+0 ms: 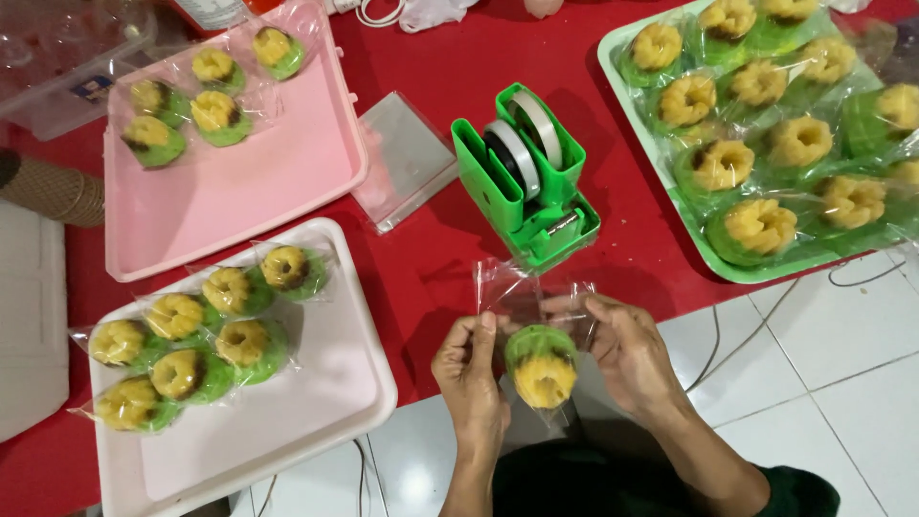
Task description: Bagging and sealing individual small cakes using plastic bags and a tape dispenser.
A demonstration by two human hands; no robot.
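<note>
A green and yellow flower-shaped cake [542, 367] sits inside a clear plastic bag [522, 292] that I hold between both hands. My left hand [471, 373] pinches the bag's left side near the cake. On the right, my right hand [627, 349] grips the bag's edge, fingers folding the plastic. The bag's open top sticks up toward a green tape dispenser [526, 177], which stands on the red cloth just beyond my hands.
A white tray [316, 402] at lower left holds several bagged cakes. A pink tray [258, 182] behind it holds several more. A green tray [689, 230] at upper right is full of cakes. A stack of clear bags [402, 158] lies by the dispenser.
</note>
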